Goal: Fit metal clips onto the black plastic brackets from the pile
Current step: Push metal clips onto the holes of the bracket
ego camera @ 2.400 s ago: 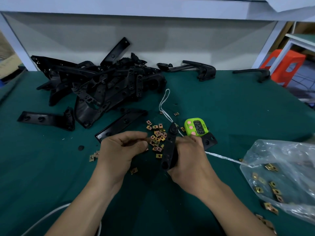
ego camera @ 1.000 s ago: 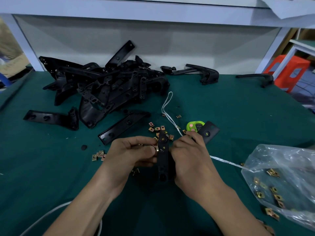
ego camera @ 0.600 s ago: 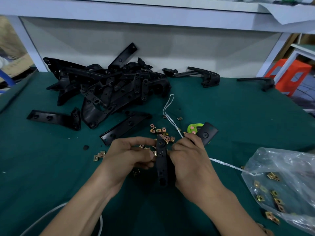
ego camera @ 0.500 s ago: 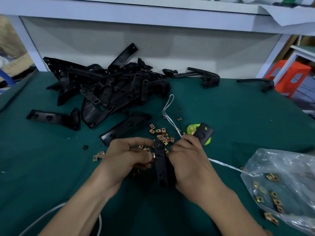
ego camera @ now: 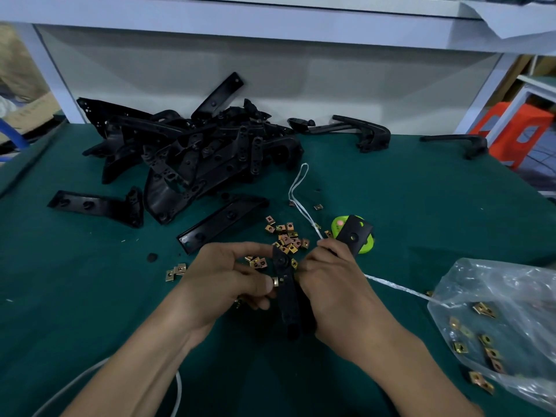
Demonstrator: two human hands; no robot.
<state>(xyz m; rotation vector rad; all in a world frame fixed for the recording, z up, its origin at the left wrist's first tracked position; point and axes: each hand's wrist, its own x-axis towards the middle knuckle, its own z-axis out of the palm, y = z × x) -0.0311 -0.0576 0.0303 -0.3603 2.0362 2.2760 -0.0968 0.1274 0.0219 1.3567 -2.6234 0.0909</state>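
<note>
Two bare hands work a metal clip onto a black plastic bracket above a green-topped table.
The right hand grips the bracket, its long side pointing away from the person; the left hand pinches a small brass-coloured clip against the bracket's left edge. The hands sit close together, one each side. Loose clips lie just beyond them, the pile of brackets far left, a clear bag of clips at right.
</note>
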